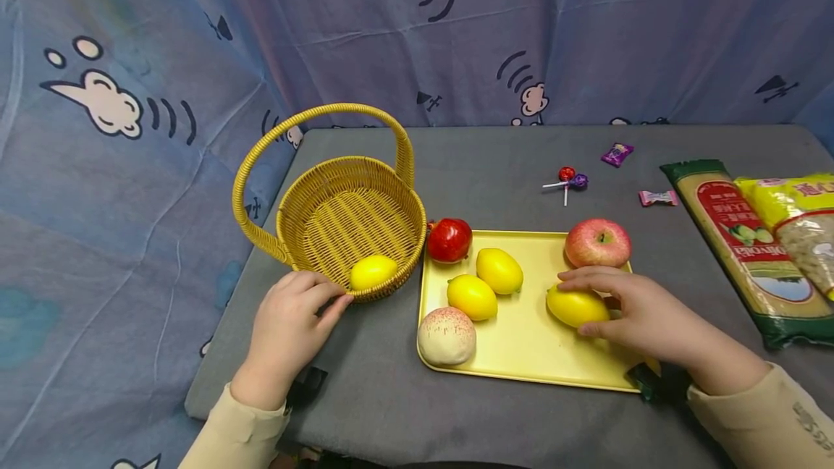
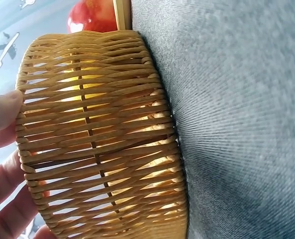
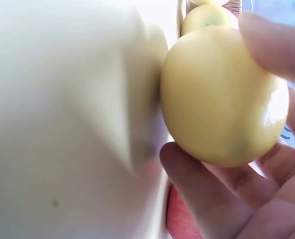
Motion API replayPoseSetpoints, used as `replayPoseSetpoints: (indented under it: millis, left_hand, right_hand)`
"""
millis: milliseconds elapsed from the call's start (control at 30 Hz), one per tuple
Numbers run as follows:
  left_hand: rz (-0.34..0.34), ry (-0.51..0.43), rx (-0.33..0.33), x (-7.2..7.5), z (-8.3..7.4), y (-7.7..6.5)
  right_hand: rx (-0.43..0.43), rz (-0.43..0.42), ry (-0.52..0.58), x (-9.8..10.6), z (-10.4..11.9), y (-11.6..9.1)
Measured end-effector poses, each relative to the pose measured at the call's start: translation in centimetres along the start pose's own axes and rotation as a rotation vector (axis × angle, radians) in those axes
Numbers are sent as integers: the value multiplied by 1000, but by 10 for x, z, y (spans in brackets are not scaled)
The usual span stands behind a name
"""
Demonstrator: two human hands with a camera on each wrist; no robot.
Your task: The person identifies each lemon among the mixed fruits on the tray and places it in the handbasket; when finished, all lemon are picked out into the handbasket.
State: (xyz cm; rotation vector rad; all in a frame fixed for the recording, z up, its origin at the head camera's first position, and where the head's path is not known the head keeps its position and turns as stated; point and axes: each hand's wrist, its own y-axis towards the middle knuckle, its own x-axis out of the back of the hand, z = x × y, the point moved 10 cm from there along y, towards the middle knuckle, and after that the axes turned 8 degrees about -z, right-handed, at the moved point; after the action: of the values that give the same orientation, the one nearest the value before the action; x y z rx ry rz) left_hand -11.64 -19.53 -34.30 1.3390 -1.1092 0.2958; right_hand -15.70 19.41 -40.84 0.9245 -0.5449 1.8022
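Note:
My left hand point(image 1: 287, 328) pinches the near rim of a round wicker basket point(image 1: 342, 219) with a tall handle, thumb outside in the left wrist view and fingers over the edge. One lemon point(image 1: 373, 272) lies inside the basket at its near right. Over the right part of a yellow tray point(image 1: 521, 353), my right hand point(image 1: 641, 317) holds another lemon point(image 1: 576, 307) between thumb and fingers. That lemon point(image 3: 222, 99) sits close above the tray surface in the right wrist view. Behind this hand is a red apple point(image 1: 598, 242).
On the tray's left side are two lemons point(image 1: 499, 271), a pomegranate point(image 1: 449, 240) and a peach point(image 1: 447, 336). Lollipops point(image 1: 566, 178) and wrapped candies point(image 1: 617, 154) lie behind the tray. Bagged dry goods point(image 1: 749, 252) lie at the right. A patterned curtain point(image 1: 482, 35) hangs at the back.

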Motion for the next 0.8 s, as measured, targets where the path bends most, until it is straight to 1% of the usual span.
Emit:
replayPoseSetpoints:
  millis: [167, 300, 433, 633, 800]
  left_hand:
    - [1, 6, 1, -2, 2, -1]
    - [4, 4, 7, -2, 3, -2]
    - [4, 3, 10, -2, 4, -2]
    - [3, 10, 5, -1, 4, -2]
    - [8, -9, 4, -3, 4, -1]
  right_hand:
    - [5, 1, 35, 0, 1, 1]
    - [18, 1, 73, 2, 7, 3]
    - [52, -6, 101, 6, 17, 5]
    - [96, -12, 110, 14, 32, 10]
    - [144, -25, 151, 21, 44, 18]
